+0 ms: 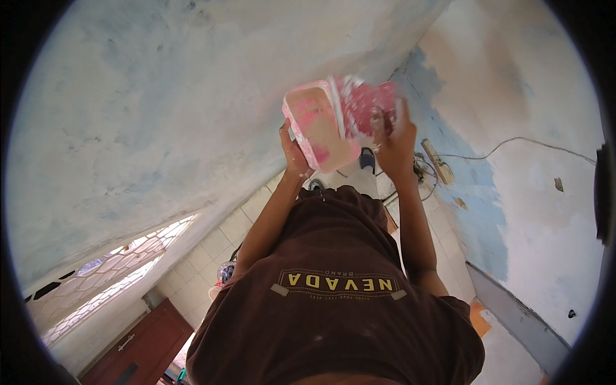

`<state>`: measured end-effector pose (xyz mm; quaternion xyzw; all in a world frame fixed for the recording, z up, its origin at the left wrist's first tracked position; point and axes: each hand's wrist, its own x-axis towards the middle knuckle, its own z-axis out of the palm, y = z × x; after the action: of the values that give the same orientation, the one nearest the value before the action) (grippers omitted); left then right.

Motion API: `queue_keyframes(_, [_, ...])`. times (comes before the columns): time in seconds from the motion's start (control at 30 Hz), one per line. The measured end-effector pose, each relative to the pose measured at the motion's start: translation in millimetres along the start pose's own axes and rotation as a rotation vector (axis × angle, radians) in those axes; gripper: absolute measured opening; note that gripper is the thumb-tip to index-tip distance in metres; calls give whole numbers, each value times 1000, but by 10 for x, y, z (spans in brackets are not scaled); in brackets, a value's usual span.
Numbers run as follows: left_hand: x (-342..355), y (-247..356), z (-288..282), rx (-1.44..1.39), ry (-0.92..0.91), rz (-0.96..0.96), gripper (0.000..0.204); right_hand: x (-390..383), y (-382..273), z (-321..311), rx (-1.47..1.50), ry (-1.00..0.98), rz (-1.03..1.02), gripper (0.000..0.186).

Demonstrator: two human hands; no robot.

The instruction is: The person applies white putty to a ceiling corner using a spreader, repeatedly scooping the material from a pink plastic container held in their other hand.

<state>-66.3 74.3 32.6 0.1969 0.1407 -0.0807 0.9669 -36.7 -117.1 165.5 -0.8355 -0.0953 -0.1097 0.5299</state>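
My left hand (295, 156) supports a pink rectangular plastic tub (318, 153) from its left side, fingers wrapped round the wall. Smooth beige paste (319, 128) coats the inside, with pink plastic showing through in patches. My right hand (399, 142) grips a flat pink-red putty spreader (369, 106), smeared with white paste and blurred by motion. The spreader's white-coated edge is at the tub's right rim; whether it touches is unclear. White smears also mark my right fingers.
A patchy white-blue wall (160, 115) rises at the left, meeting a blue-and-white wall (475, 173) at a corner ahead. A cable (513, 140) runs along the right wall. A dark red cabinet or door (138, 346) and lattice window (115, 276) lie lower left. Pale tiles (221, 237) cover the floor.
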Motion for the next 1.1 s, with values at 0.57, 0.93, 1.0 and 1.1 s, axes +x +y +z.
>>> queue_keyframes(0.57, [-34,-402,82,-26,26,269,77,-141,114,348,-361,-285,-102,40])
queue_keyframes(0.93, [-31,-351,245,0,-40,230,79,-223,206,318,-366,-273,-123,36])
queue_keyframes(1.0, [13,-380,223,27,-18,197,80,-241,313,318,-399,-333,-116,35])
queue_keyframes(1.1, [97,-405,118,-32,-75,118,81,-147,341,167,-336,-300,49,34])
